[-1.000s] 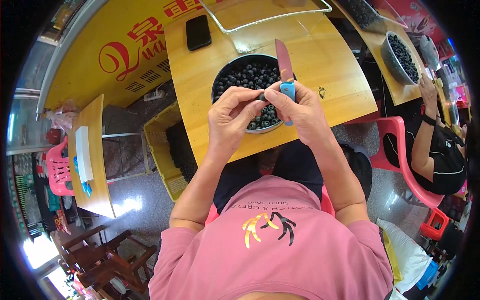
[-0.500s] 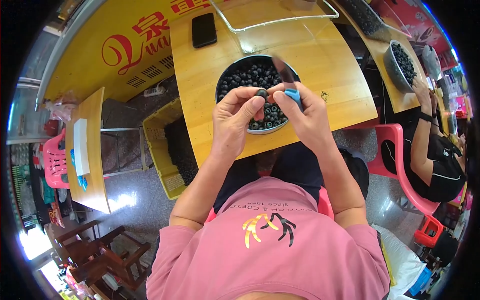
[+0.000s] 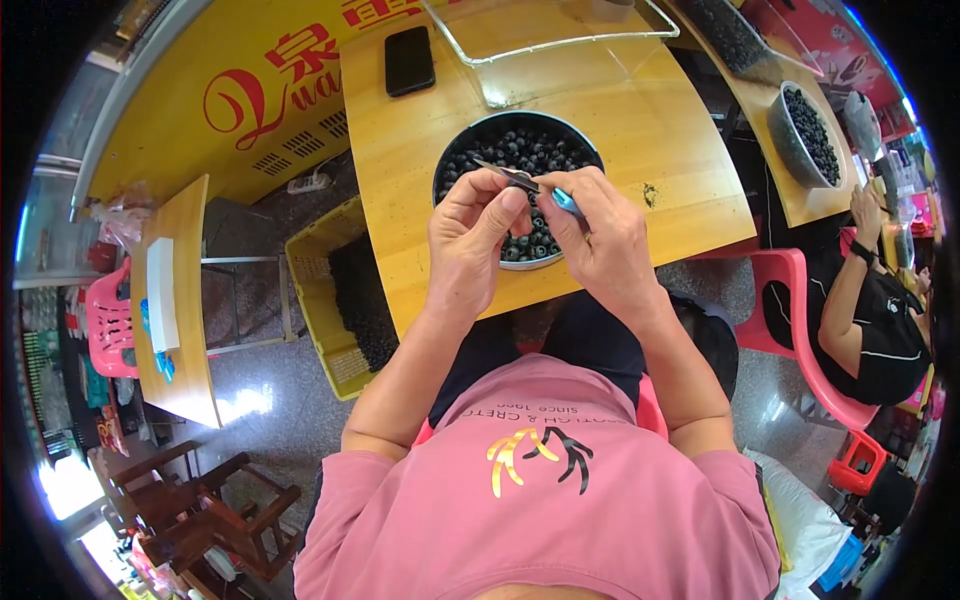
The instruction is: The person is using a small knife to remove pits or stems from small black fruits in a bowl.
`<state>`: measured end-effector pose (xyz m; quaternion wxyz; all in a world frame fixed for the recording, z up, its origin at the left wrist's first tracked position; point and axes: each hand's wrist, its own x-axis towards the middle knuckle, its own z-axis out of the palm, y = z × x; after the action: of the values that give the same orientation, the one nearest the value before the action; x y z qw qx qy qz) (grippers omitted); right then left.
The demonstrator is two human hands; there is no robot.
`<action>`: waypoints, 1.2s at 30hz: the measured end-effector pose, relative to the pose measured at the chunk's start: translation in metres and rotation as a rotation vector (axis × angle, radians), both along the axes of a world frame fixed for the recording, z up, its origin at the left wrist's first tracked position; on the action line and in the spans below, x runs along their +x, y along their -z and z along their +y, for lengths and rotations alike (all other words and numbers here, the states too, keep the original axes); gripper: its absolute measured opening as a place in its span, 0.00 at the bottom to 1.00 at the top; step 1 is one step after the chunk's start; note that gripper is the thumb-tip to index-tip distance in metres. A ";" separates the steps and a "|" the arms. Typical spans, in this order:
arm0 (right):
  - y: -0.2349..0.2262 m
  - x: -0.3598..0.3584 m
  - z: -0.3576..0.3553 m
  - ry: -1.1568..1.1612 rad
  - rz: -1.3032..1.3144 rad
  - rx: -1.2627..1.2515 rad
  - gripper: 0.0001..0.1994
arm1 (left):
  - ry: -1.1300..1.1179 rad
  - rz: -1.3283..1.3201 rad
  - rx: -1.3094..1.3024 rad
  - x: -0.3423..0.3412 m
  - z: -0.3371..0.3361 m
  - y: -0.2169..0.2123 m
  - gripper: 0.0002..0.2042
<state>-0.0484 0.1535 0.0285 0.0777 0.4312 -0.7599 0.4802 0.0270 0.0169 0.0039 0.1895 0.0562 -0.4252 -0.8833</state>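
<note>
A round dark bowl of small dark berries stands on the wooden table in front of me. Over its near rim my left hand pinches one small dark berry between thumb and fingers. My right hand grips a small knife with a light blue handle. The blade lies flat and points left, its tip against the berry in my left fingers. Both hands are close together, almost touching.
A black phone and a clear rectangular tray lie farther back on the table. A yellow crate of dark berries stands on the floor at my left. At the right another person sits by a second bowl of berries.
The knife blade stood upright over the bowl before; it has swung down and to the left onto the berry. My hands have drawn closer together.
</note>
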 end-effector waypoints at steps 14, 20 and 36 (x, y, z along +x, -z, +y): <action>0.017 -0.016 -0.001 0.201 0.061 0.135 0.07 | 0.089 0.271 -0.138 0.008 0.002 -0.012 0.06; -0.018 0.010 -0.006 -0.181 -0.742 -0.206 0.12 | 0.030 0.056 0.083 0.010 0.001 0.001 0.07; -0.005 -0.003 0.006 -0.025 -0.886 -0.262 0.13 | -0.298 0.055 -0.318 0.055 -0.066 0.001 0.07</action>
<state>-0.0515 0.1591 0.0336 -0.2064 0.1799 -0.6474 0.7112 0.0821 -0.0492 0.0025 0.3359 0.0635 -0.5408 -0.7685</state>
